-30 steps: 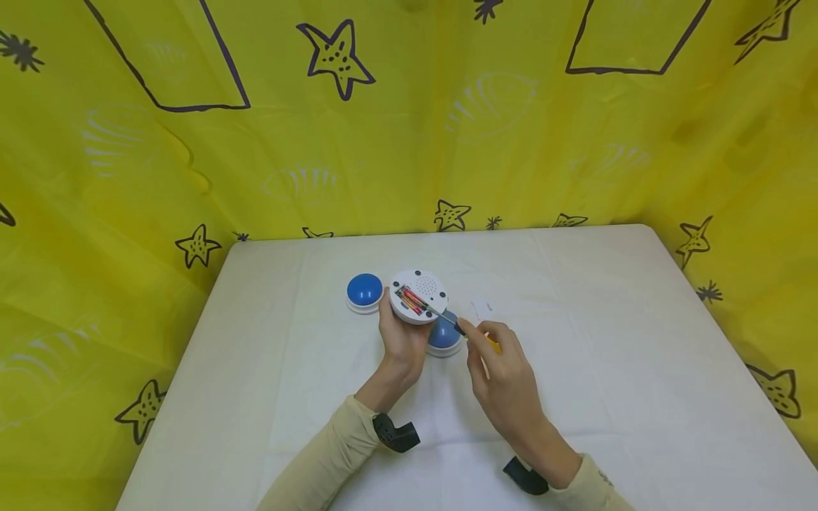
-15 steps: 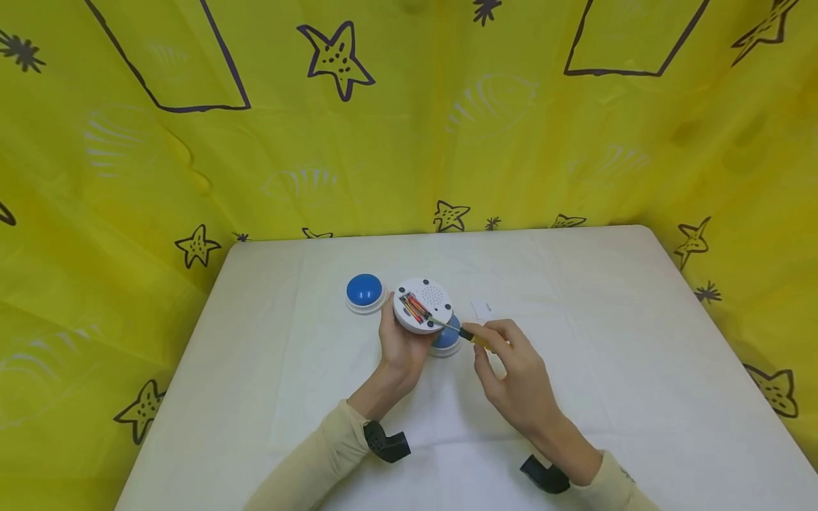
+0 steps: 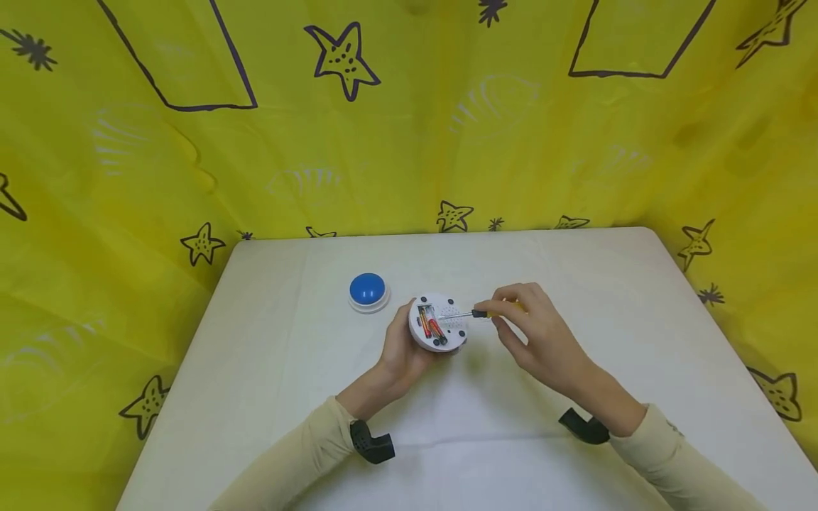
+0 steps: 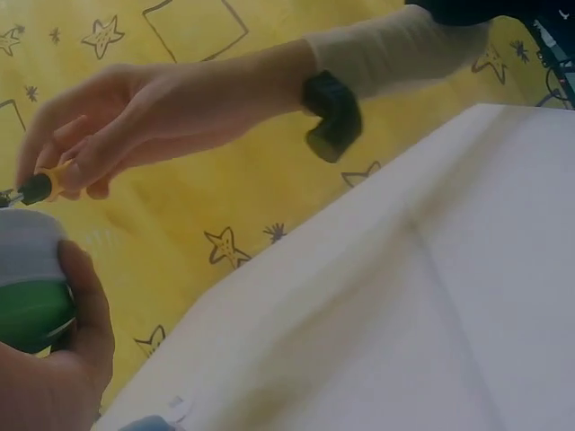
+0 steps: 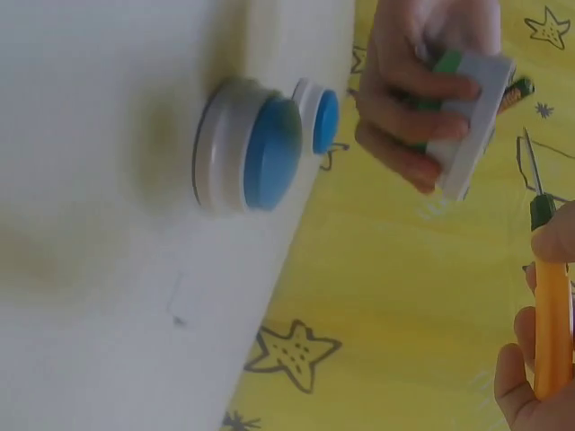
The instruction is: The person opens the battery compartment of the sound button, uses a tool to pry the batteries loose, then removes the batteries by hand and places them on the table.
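Note:
My left hand (image 3: 399, 362) grips a round push button (image 3: 456, 341) with its underside turned up. Its green dome (image 4: 31, 314) shows below the white base in the left wrist view. The battery compartment is uncovered, with red-and-orange batteries (image 3: 426, 323) in it. One battery (image 5: 516, 93) sticks out of the base at one end in the right wrist view. A screwdriver (image 5: 550, 305) with a yellow handle and black collar is pinched in my right hand (image 3: 549, 341). Its tip is over the button's base near the compartment; whether it touches a battery I cannot tell.
A blue push button (image 3: 367, 289) stands on the white table (image 3: 307, 341), left of my hands. Another blue button (image 5: 272, 153) stands nearby, largely hidden in the head view. A yellow patterned curtain (image 3: 409, 142) hangs behind the table.
The held button has moved right and nearer and has turned. One battery now lies askew, raised at an end. My right hand has shifted right and the screwdriver lies more level.

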Demonstrator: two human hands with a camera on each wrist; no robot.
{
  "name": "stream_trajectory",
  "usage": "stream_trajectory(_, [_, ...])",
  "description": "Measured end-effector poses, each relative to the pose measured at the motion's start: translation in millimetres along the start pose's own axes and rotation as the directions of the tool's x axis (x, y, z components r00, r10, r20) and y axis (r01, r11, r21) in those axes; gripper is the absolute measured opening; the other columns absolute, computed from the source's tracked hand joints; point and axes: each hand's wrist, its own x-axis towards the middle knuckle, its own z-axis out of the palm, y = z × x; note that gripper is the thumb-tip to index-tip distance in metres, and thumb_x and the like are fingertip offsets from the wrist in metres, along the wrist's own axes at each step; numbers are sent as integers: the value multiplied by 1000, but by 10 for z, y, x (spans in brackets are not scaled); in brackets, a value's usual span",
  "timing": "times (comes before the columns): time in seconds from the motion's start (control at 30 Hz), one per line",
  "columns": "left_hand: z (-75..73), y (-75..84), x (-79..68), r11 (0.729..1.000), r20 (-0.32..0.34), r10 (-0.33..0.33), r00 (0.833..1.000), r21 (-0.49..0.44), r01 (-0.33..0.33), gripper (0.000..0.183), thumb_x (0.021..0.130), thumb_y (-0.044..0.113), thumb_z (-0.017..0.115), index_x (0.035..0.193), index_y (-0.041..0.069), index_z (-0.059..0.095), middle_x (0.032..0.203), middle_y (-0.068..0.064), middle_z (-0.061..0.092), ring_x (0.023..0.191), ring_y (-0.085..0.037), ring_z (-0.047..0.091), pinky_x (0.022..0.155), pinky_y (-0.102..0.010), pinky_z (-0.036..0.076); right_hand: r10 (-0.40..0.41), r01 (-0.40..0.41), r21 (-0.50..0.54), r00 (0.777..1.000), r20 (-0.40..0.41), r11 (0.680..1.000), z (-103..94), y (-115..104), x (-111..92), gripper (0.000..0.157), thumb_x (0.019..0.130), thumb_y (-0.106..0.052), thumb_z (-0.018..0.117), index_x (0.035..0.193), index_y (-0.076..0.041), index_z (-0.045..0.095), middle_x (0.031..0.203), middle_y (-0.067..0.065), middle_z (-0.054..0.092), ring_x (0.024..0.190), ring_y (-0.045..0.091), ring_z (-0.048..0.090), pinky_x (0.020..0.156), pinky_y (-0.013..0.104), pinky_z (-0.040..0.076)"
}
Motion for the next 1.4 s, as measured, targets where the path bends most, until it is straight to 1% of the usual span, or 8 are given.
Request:
stream_trajectory(0.1, [-16,4,-16,998,50,-58,997,31,56,62,109,51,20,159,17,33,157,-21,46,122,-35,61,92,-43,55,-31,32,-40,999,33,999,-75,59,71,44,85,9,72,120,-17,74,111,6,64,107,26,52,85,34,42])
stream_trajectory(0.17, [-15,3,-22,996,74,-82,994,27,80,62,109,50,19,158,16,35,153,-21,51,113,-35,65,87,-38,55,-60,63,-62,997,42,996,-109,97,122,45,84,9,72,120,-19,74,111,5,64,108,27,53,83,35,43])
stream_trajectory(0.43, [10,-44,-29,985,137,-170,976,-4,172,63,108,48,18,157,13,37,138,-15,59,107,-34,65,84,-35,54,-169,176,-83,982,89,981,-149,246,288,46,82,11,74,116,-19,74,109,6,65,111,31,53,85,43,45])
stream_trajectory(0.57, [21,-56,-51,974,157,-221,963,-16,226,63,107,47,19,155,12,40,125,-11,65,101,-31,67,78,-31,56,-182,193,-77,974,133,978,-154,282,322,44,83,9,74,115,-21,74,111,5,65,113,31,53,88,45,47])
stream_trajectory(0.7, [32,-55,-93,960,166,-274,947,-15,280,65,107,49,20,155,13,42,123,-9,66,99,-29,67,75,-26,58,-190,207,-78,964,187,975,-157,278,360,43,84,7,72,115,-23,73,112,3,63,114,31,53,90,46,49])
stream_trajectory(0.83, [33,-41,-124,939,193,-335,922,-17,344,67,107,53,19,156,13,40,121,-11,65,96,-27,67,74,-23,57,-203,227,-83,952,228,970,-144,277,380,42,84,7,71,114,-23,73,112,2,63,115,30,52,90,46,49])
stream_trajectory(1.2, [4,7,-181,867,291,-475,830,-7,499,64,108,59,14,153,19,38,119,-15,64,92,-24,67,74,-20,57,-255,289,-66,915,312,955,-176,363,407,43,83,2,76,117,-24,71,113,2,64,117,31,54,96,51,51])
stream_trajectory(1.4, [10,16,-196,826,301,-536,789,-6,563,61,109,59,16,144,17,43,114,-18,65,88,-24,66,70,-19,57,-289,302,9,901,324,953,-188,414,424,42,82,-1,81,116,-25,73,113,0,65,114,24,54,93,44,51])
